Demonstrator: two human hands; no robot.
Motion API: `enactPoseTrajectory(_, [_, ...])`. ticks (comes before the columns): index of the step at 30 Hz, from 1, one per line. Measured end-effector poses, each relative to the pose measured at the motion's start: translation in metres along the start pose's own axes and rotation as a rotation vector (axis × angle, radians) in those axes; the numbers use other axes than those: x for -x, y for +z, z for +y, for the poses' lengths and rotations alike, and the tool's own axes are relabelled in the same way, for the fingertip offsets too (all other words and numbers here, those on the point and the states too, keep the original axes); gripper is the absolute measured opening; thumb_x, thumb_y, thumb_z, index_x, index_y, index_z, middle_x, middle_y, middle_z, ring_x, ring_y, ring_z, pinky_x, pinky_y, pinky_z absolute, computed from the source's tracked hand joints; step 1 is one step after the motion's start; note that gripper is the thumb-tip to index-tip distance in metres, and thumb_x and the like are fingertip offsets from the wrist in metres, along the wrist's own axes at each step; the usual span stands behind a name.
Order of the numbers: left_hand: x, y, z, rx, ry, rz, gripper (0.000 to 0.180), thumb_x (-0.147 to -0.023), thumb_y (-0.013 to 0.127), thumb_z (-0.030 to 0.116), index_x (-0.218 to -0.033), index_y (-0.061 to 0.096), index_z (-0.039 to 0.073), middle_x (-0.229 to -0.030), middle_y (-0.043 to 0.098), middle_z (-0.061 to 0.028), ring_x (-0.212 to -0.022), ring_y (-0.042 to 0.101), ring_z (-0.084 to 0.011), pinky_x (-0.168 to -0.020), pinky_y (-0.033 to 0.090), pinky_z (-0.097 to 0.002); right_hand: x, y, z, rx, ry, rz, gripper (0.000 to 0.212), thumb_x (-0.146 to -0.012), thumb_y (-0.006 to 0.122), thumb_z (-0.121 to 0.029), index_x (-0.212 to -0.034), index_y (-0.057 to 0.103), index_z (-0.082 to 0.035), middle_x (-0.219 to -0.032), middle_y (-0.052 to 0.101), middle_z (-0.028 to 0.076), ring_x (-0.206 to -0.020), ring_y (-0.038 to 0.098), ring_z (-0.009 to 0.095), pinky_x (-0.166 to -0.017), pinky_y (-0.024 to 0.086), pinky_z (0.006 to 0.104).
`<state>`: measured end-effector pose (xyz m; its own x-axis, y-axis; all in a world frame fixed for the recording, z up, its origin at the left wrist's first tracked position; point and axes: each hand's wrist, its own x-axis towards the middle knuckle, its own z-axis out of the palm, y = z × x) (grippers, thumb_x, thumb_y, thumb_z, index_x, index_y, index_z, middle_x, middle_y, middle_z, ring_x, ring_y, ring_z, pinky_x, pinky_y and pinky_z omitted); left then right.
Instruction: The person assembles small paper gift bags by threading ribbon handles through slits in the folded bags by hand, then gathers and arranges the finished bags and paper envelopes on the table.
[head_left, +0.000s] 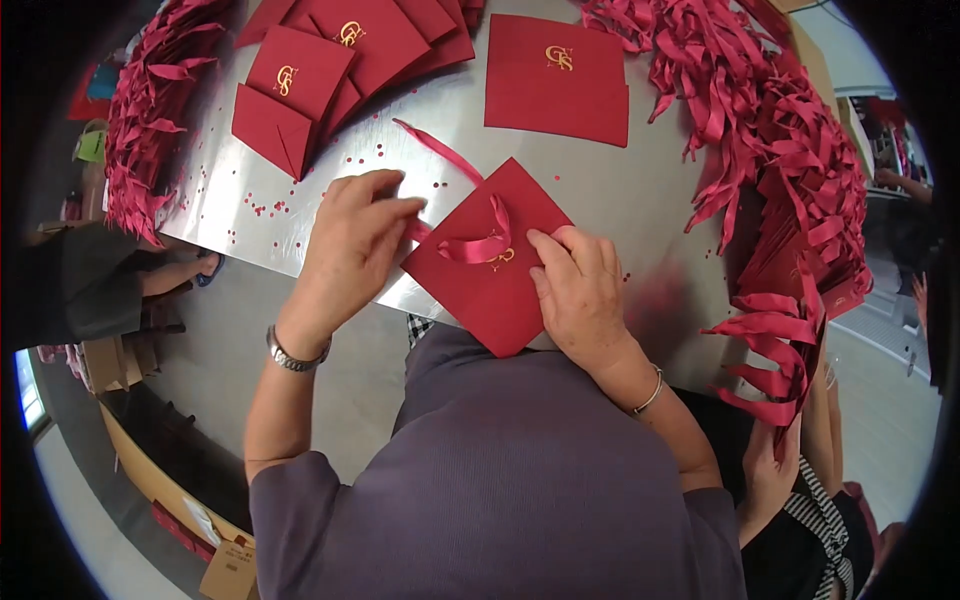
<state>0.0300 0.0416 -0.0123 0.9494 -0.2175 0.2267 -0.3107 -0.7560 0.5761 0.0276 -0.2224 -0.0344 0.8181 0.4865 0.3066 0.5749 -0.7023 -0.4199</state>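
Observation:
A flat red paper gift bag (500,305) lies turned cornerwise at the table's near edge, one corner jutting over it. A pink ribbon handle (478,247) loops across its face, partly over a gold emblem. More pink ribbon (440,148) sticks out past the bag's far left edge. My right hand (588,300) grips the bag's right side with curled fingers, the thumb on its face. My left hand (352,235) hovers just left of the bag, thumb and forefinger bent and apart. A short ribbon piece shows beside its thumb; I see nothing held between the fingertips.
Flat red bags (300,85) overlap at the far left; another red bag (556,85) lies at the far middle. Ribboned bags are heaped along the left (150,120) and right (790,160). Small red paper dots dot the metal table (335,205). Another person's hand (770,470) holds ribboned bags at right.

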Motion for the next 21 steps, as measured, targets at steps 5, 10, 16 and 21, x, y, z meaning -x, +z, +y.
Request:
enactPoseTrajectory(5, [-0.003,-0.005,-0.01,-0.137,0.053,-0.064,0.009,-0.076,0.061,0.001,-0.084,0.064,0.004,-0.094,0.06,-0.0117,-0.088,0.055,-0.0325,-0.079,0.046,-0.0414,-0.001,-0.002,-0.001,0.006,0.009,-0.016,0.042,-0.074,0.071,-0.009,-0.115,0.062,-0.007,-0.107,0.052,0.006,-0.094,0.05,0.025,-0.085,0.043,0.0367])
enactPoseTrajectory(10, [-0.016,-0.008,-0.036,-0.294,-0.152,0.271,0.006,-0.074,0.067,0.007,-0.079,0.066,0.006,-0.083,0.062,-0.011,-0.081,0.058,-0.0313,-0.071,0.047,-0.0412,0.0,-0.003,-0.003,-0.018,-0.005,-0.038,0.042,-0.075,0.071,-0.01,-0.115,0.061,-0.007,-0.107,0.052,0.006,-0.095,0.05,0.025,-0.086,0.043,0.0362])
enactPoseTrajectory(16, [-0.014,0.0,-0.018,-0.331,-0.113,0.53,0.017,-0.076,0.066,0.004,-0.093,0.067,0.004,-0.095,0.066,-0.0102,-0.088,0.059,-0.0305,-0.079,0.047,-0.0391,0.0,-0.004,-0.005,-0.059,0.015,-0.039,0.042,-0.076,0.069,-0.005,-0.117,0.06,-0.004,-0.108,0.054,0.011,-0.095,0.051,0.03,-0.084,0.043,0.0385])
enactPoseTrajectory(21, [0.0,0.014,0.023,-0.003,-0.151,0.109,0.009,-0.085,0.062,0.004,-0.094,0.064,0.0,-0.085,0.063,-0.0148,-0.084,0.059,-0.0321,-0.074,0.047,-0.0382,0.0,0.002,0.002,0.019,-0.043,-0.009,0.038,-0.077,0.068,-0.012,-0.114,0.061,-0.004,-0.109,0.054,0.012,-0.098,0.052,0.03,-0.087,0.043,0.0389])
